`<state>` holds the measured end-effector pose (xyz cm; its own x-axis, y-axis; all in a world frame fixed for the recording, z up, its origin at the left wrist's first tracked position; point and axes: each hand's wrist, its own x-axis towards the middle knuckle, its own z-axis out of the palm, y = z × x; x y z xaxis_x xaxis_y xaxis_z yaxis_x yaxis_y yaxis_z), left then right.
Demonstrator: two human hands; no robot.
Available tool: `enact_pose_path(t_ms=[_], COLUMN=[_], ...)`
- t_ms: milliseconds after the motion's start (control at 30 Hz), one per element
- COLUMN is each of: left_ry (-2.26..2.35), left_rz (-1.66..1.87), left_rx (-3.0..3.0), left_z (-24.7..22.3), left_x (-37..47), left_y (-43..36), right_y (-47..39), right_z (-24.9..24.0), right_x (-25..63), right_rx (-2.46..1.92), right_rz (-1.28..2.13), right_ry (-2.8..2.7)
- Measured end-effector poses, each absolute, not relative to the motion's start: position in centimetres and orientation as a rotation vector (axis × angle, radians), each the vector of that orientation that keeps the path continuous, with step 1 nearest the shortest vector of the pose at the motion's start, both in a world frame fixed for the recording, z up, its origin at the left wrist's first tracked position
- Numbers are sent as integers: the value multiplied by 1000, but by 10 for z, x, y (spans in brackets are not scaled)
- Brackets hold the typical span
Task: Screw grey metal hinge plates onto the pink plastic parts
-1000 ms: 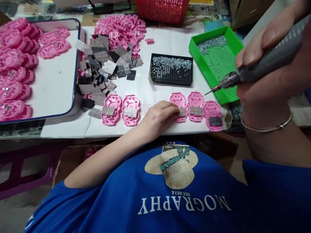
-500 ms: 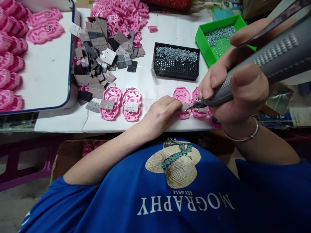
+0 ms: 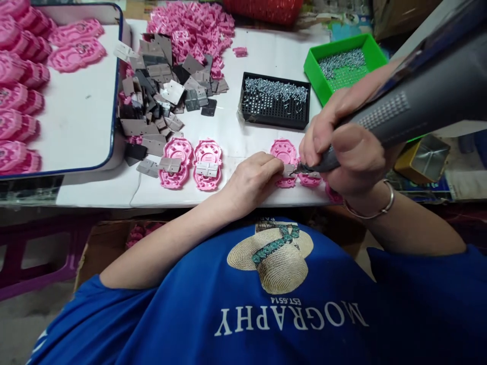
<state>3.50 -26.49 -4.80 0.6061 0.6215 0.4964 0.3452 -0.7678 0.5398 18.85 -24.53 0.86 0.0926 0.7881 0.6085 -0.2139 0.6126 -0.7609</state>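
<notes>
Hands (image 3: pixel 253 182) near table edge (image 3: pixel 182 202), driver (image 3: pixel 422 114) at pink casing (image 3: pixel 283 148) — white gap leftward

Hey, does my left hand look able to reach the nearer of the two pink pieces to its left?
Probably yes: the left hand is close to that pink piece, with only white tabletop between them.

It's a workshop (heaped pink parts (image 3: pixel 194 30), a screw tray (image 3: pixel 276 120), a screwdriver (image 3: pixel 411 114)).

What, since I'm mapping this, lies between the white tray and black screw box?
In the head view: a heap of plates, pink bits, then bare tabletop.
</notes>
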Motion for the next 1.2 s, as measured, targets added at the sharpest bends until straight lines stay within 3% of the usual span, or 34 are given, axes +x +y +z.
enact_pose_path(t_ms=[200, 433, 700, 1200], left_ry=[782, 752, 754, 755], left_rz=[946, 950, 926, 934], left_rx=[2454, 2454, 2491, 2489], left_z=[-49, -47, -42, -44], left_x=[35, 33, 33, 34], left_y=[-264, -265, -263, -263], right_y=[-247, -217, -140, -130], right_z=[18, 43, -3, -24], right_x=[198, 249, 321, 320], right_rx=[-489, -705, -881, -852], right_rz=[1017, 499, 276, 273], right_ry=[-1273, -1243, -1082, -1048])
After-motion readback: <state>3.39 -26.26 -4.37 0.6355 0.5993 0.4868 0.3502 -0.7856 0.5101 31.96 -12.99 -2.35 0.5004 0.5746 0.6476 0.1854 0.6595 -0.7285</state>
